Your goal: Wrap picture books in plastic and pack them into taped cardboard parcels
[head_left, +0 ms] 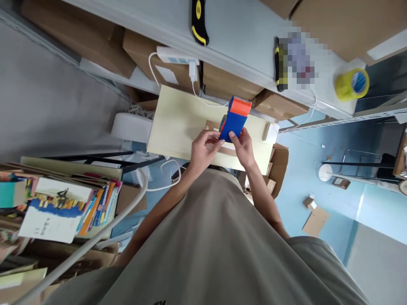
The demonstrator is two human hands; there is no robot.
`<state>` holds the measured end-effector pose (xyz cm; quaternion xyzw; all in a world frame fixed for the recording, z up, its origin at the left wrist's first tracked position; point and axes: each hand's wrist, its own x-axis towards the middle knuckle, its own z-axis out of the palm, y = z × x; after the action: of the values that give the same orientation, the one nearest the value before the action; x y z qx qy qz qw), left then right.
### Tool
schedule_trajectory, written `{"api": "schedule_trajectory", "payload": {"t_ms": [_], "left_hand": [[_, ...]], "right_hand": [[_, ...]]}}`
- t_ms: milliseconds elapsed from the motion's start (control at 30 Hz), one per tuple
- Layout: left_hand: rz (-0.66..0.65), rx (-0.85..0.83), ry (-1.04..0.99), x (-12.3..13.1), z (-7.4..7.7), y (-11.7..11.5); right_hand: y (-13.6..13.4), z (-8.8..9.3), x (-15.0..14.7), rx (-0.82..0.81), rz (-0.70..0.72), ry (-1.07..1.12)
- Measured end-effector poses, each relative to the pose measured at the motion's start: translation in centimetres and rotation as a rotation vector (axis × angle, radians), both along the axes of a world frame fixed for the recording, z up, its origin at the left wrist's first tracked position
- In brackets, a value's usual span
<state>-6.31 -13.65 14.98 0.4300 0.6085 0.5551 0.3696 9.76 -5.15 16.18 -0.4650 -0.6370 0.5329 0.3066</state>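
Note:
A blue tape dispenser (235, 120) with an orange front and a toothed edge is held up over the pale yellow table (178, 123). My right hand (244, 149) grips its lower right side, thumb on the blue face. At its lower left corner, the fingers of my left hand (205, 149) are closed together on the edge, close to the tape roll (223, 123) that partly shows behind the blue side. Beneath both hands lies a small brown cardboard box (211, 125), mostly covered by them.
On the grey shelf above are a black-and-yellow utility knife (199, 23), another black-and-yellow tool (280, 63) and a yellow tape roll (352, 84). A white power strip (176, 55) with a cable hangs behind the table. Books (60, 207) stand at left; an open carton (280, 169) is at right.

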Motion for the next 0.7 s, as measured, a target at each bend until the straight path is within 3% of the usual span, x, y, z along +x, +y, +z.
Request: {"api": "schedule_trajectory", "payload": {"t_ms": [133, 333, 433, 567, 700], "left_hand": [[-0.022, -0.072, 0.043, 0.2, -0.8, -1.6], [-0.149, -0.109, 0.076, 0.0, -1.0, -2.5], [-0.137, -0.126, 0.087, -0.4, -0.9, -2.6], [-0.043, -0.134, -0.066, -1.9, -0.7, -1.5], [-0.137, -0.181, -0.204, -3.4, -0.4, 0.0]], "right_hand": [[-3.3, -0.7, 0.3, -0.189, -0.046, 0.07], [-3.7, -1.2, 1.0, -0.285, 0.011, 0.095], [-3.8, -1.8, 2.2, -0.275, 0.014, 0.038], [-4.0, -1.9, 4.2, -0.307, 0.15, -0.01], [-3.7, -1.5, 6.0, -0.248, 0.299, -0.158]]}}
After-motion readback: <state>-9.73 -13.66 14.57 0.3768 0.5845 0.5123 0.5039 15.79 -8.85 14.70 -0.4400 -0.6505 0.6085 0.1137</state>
